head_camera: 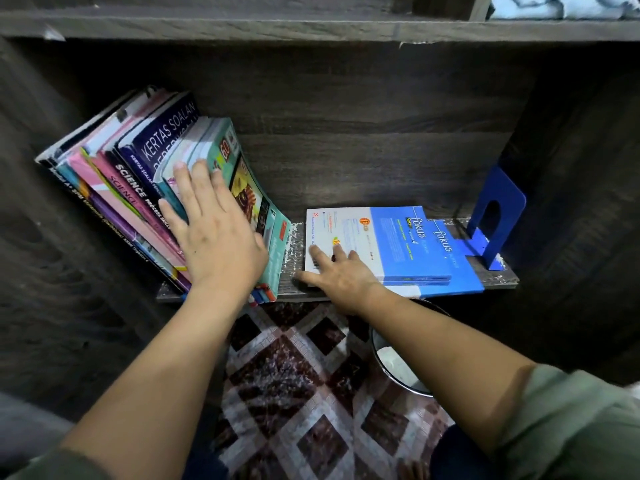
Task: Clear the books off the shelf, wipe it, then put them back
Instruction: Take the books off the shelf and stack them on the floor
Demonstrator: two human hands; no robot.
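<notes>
**A:** Looking at the shelf board (502, 277) across the middle of the frame, which hand is nearer the books that lie flat?

**B:** The right hand (337, 273), I'd say. It rests at the near left corner of the top Fokus workbook (377, 242), fingers spread and fairly straight on the white part of the cover, thumb out along the board's front edge. It presses more than it grips; I see nothing curled round the book.

**A:** And how does that book lie?

**B:** Flat, long axis running left to right along the board, from the hand toward the blue metal bookend (497, 216) at centre right. A second Fokus workbook (450, 268) lies under it, shifted to the right and touching the bookend's base.

**A:** The left hand (214, 237)?

**B:** Flat and wide against the leaning row of books (138, 188) in the left-centre of the frame, palm on the teal-covered outermost one, fingers straight. The row tilts left against the cabinet wall, spines toward the camera, several pink and purple, one navy reading "Kertas Soalan".

**A:** So the coming move?

**B:** My guess: the flat pair must slide or lift toward the front edge, and the right hand is placed for it while the left steadies the row.
</notes>
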